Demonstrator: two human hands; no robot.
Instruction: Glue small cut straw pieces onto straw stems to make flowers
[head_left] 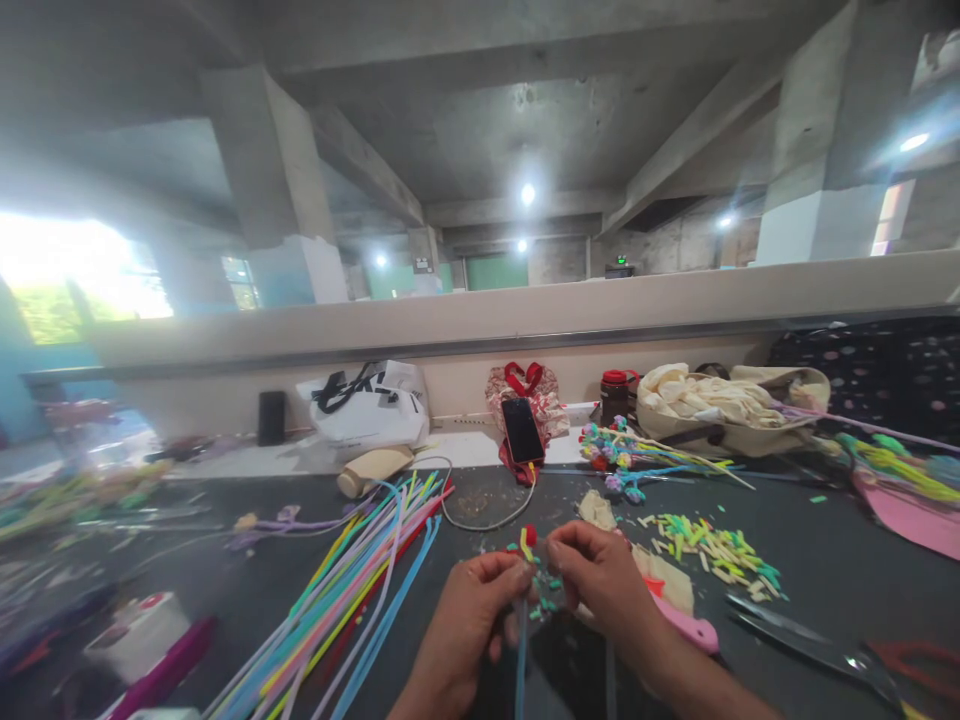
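Note:
Near the front middle of the dark table, my left hand (469, 610) pinches a thin blue chenille stem (520, 660) that hangs down below the fingers. A small red-and-yellow piece (529, 540) shows at the fingertips, at the top of the stem. Just to its right is my right hand (604, 575), thumb and forefinger pressed together; what lies between them, if anything, is too small to tell. Small green cut bits (546, 600) are scattered on the table between and behind the hands.
Long coloured chenille stems (360, 590) lie at left. To the right are a pile of short yellow and green pieces (716, 550), scissors (810, 640) and a pink-handled tool (686, 625). A phone (523, 430) on a cable, finished-looking flower stems (622, 455) and bags stand at the back.

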